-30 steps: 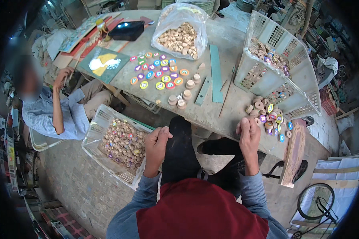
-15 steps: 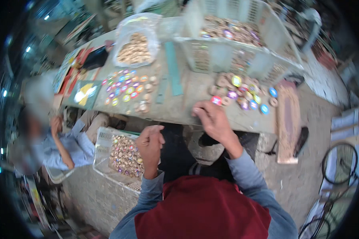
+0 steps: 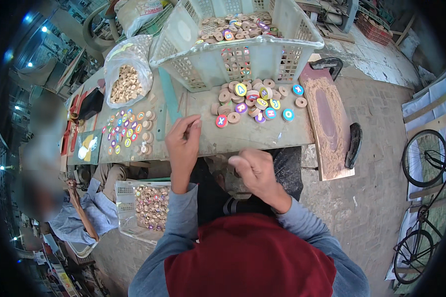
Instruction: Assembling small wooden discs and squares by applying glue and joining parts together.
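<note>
My left hand (image 3: pixel 183 151) is raised at the table's front edge. Its fingers are bent with the tips pressed together, and I cannot make out anything between them. Closer to my body, my right hand (image 3: pixel 258 177) hovers over my lap, its fingers curled and thumb folded over; whatever may lie inside is hidden. Beyond the hands, a heap of wooden discs with center holes (image 3: pixel 225 96) rests on the table (image 3: pixel 208 136). Several have bright colored faces, such as a red one (image 3: pixel 221 121) and a blue one (image 3: pixel 288 115). Neither hand touches them.
A large pale plastic crate (image 3: pixel 193 64) of discs stands behind the heap. Left are colored discs in rows (image 3: pixel 128 129) and a clear bag of small wooden pieces (image 3: pixel 126 85). A dusty board (image 3: pixel 327 116) is at the right, a lower crate (image 3: pixel 128 210) beside me, a seated person (image 3: pixel 91 213) further left.
My right hand has drawn back from the heap toward my lap. My left hand has risen to the table edge. The view has shifted, showing more at the right.
</note>
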